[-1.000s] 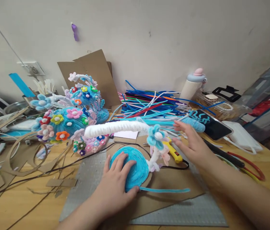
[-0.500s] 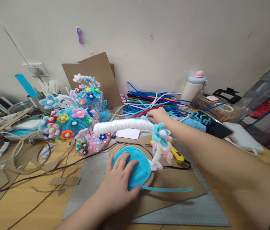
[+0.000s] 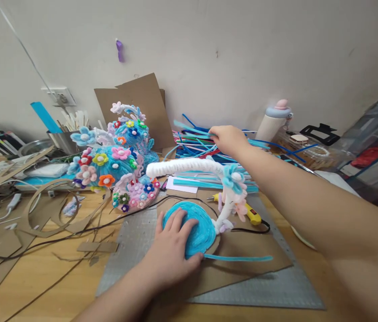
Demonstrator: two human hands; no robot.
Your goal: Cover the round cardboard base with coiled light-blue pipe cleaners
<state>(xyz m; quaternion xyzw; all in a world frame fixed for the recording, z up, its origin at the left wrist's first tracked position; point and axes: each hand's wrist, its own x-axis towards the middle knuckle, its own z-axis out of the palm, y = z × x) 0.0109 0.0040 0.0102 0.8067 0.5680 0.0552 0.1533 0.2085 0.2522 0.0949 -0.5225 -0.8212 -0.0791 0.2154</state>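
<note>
My left hand [image 3: 172, 248] lies flat with spread fingers on a blue coiled pipe-cleaner disc [image 3: 198, 223] glued to a round of cardboard. A loose blue pipe-cleaner tail [image 3: 239, 258] runs right from the disc. A white fuzzy arch with a blue flower [image 3: 233, 176] rises from the disc's right edge. My right hand [image 3: 229, 139] reaches far back and pinches light-blue stems in the pile of coloured pipe cleaners [image 3: 195, 145].
Flower-covered blue pipe-cleaner domes [image 3: 115, 163] stand at the left. A yellow glue gun [image 3: 253, 215] lies right of the disc on brown cardboard [image 3: 242, 273] over a grey cutting mat [image 3: 265, 297]. Cardboard scraps and cords litter the left. A bottle [image 3: 271, 123] stands at the back.
My right hand has moved from near the glue gun up and back to the pipe-cleaner pile and closed on light-blue stems. My left hand has stayed on the disc.
</note>
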